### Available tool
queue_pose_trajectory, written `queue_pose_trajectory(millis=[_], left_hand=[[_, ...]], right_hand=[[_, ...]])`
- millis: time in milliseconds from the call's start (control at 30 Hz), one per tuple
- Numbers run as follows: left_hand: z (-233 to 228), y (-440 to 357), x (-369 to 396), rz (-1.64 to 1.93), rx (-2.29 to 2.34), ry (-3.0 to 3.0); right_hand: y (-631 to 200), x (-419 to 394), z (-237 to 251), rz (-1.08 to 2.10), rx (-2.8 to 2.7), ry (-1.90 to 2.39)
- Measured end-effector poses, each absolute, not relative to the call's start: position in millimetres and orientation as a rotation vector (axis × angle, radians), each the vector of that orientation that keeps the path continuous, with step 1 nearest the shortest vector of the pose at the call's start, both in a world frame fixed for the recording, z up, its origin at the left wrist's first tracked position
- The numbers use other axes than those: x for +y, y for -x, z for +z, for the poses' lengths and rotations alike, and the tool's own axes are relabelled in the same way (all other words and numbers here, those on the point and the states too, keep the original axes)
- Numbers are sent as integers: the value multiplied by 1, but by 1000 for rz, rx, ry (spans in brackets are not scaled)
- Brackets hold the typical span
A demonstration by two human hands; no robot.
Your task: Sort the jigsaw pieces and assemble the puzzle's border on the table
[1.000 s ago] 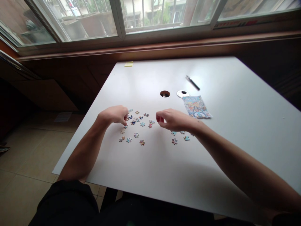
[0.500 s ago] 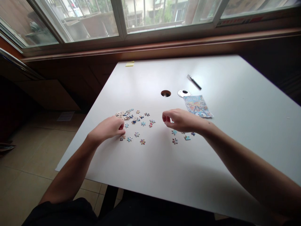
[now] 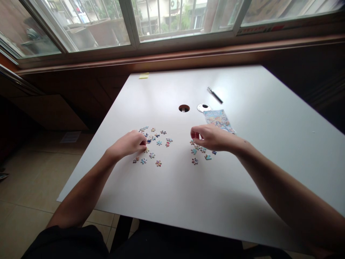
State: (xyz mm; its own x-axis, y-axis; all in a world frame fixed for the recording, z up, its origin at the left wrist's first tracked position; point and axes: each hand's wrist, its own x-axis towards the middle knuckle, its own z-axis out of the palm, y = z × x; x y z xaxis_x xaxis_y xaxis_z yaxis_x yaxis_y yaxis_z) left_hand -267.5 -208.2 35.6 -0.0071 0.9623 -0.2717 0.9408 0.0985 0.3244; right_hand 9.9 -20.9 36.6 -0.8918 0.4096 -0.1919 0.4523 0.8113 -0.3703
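Two hands at work over scattered jigsaw pieces on a white table by the window.

We saw the left hand curled low over the left cluster of puzzle pieces, its fingertips pinched together at the cluster's 9 o'clock edge; whether a piece sat inside that grip we could not tell. The right hand hovered at 12 o'clock of the smaller group of pieces, finger and thumb closed, apparently on one small piece. The printed reference picture lay just beyond the right hand at 1 o'clock, the pen and the cable hole farther off. In our judgement, the pinch was best kept light at the piece's edges, face up, so neighbours stayed undisturbed.
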Motion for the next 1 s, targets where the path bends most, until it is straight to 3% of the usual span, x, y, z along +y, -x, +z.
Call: queue_pose_trajectory(millis=[200, 367, 700, 1000], left_hand=[[56, 319, -201, 158, 2182, -1782], [35, 352, -207, 232, 2083, -1756], [10, 360, -215, 400, 1994, -1785], [10, 354, -213, 421, 1965, -1934]], right_hand=[[-21, -11, 42, -619, 2871, -776], [-38, 5, 49, -625, 2841, -751], [-77, 53, 41, -763, 2651, -893], [-78, 45, 48, -749, 2584, -855]])
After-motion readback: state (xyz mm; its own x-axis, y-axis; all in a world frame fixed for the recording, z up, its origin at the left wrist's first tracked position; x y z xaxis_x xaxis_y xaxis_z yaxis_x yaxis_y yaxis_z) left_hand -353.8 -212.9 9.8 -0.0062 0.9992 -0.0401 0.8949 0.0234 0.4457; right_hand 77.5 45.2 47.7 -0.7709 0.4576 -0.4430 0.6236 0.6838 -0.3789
